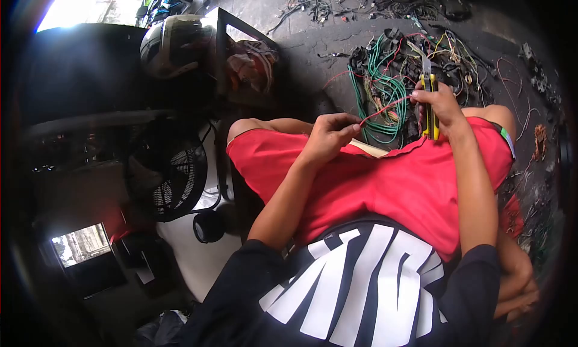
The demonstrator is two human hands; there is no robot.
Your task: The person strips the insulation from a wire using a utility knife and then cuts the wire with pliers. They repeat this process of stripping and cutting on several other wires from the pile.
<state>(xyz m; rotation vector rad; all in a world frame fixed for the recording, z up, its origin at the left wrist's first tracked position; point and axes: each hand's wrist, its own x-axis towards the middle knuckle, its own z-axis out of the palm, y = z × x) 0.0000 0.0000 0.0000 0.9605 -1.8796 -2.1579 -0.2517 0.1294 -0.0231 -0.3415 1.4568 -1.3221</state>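
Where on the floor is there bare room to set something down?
Grey floor shows between the cloth and wire bundle, broken by a small dark scrap and a thin red strand. Another bare strip separates the bundle from the scattered wires beyond. The bundle itself and the debris-strewn right side are crowded.

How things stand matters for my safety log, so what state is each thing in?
Utility knife: blade out, gripped in the right hand.
Red wire: stretched between both hands, pinched by the left hand.
Green wires: looped in a loose bundle on the floor.
Cloth: crumpled.
Fan: running or off, cannot tell.
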